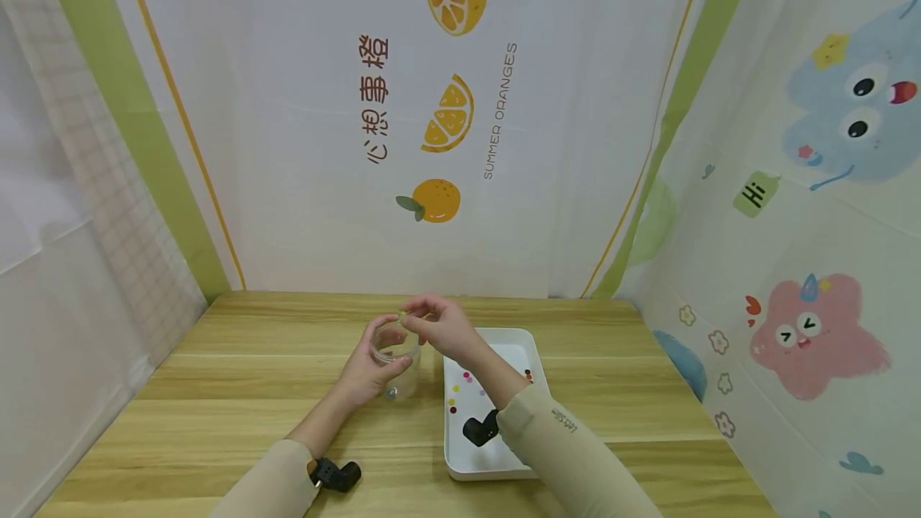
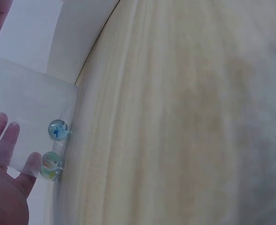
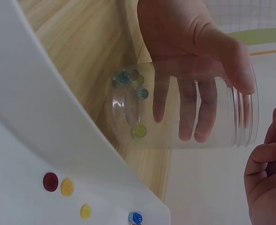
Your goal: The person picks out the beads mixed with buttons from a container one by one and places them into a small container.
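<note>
My left hand (image 1: 365, 370) grips a clear, wide-mouthed jar (image 3: 175, 139), its fingers round the wall and the thumb near the threaded rim. The jar stands upright on the wooden table, with several glass marbles (image 3: 139, 130) at its bottom, blue and yellow-green ones among them. Just over the jar's mouth, my right hand (image 1: 437, 326) pinches a small yellow-green thing (image 1: 402, 314) between thumb and forefinger; cannot tell whether it is a marble or a button. In the left wrist view, more marbles (image 2: 58, 130) show through the jar's wall beside the fingertips.
To the right of the jar lies a white tray (image 1: 520, 339). It holds several small buttons, such as a dark red button (image 3: 50, 182) and a yellow button (image 3: 67, 187), plus a blue marble (image 3: 135, 218). My right forearm reaches across it. Patterned curtains stand behind and beside the table.
</note>
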### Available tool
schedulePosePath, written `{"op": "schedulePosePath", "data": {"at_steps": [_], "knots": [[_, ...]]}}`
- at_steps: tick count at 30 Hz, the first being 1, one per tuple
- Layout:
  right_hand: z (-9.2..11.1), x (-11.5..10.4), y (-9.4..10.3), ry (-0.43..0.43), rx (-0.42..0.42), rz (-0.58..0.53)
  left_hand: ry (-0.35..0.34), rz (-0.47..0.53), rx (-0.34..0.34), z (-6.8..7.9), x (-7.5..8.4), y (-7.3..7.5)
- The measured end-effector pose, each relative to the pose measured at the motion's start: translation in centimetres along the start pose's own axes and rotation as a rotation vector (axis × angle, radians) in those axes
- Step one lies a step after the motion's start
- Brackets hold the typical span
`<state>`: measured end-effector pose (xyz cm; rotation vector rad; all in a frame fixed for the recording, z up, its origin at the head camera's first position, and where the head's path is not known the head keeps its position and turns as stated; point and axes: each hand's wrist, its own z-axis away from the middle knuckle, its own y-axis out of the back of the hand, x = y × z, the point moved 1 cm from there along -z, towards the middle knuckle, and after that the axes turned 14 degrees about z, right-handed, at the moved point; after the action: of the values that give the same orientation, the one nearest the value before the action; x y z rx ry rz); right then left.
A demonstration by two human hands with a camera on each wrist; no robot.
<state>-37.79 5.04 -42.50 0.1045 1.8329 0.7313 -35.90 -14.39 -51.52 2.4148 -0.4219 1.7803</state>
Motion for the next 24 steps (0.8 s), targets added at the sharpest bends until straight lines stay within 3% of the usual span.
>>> {"op": "schedulePosePath", "data": {"at_steps": [11, 24], "knots": [[0.5, 0.7, 0.1, -0.018, 0.001, -0.006, -0.013, 0.008, 0.002, 0.1, -0.2, -0.1], [1.3, 2.9, 2.5, -0.057, 0.045, -0.017, -0.027, -0.004, 0.013, -0.1, -0.2, 0.0]]}}
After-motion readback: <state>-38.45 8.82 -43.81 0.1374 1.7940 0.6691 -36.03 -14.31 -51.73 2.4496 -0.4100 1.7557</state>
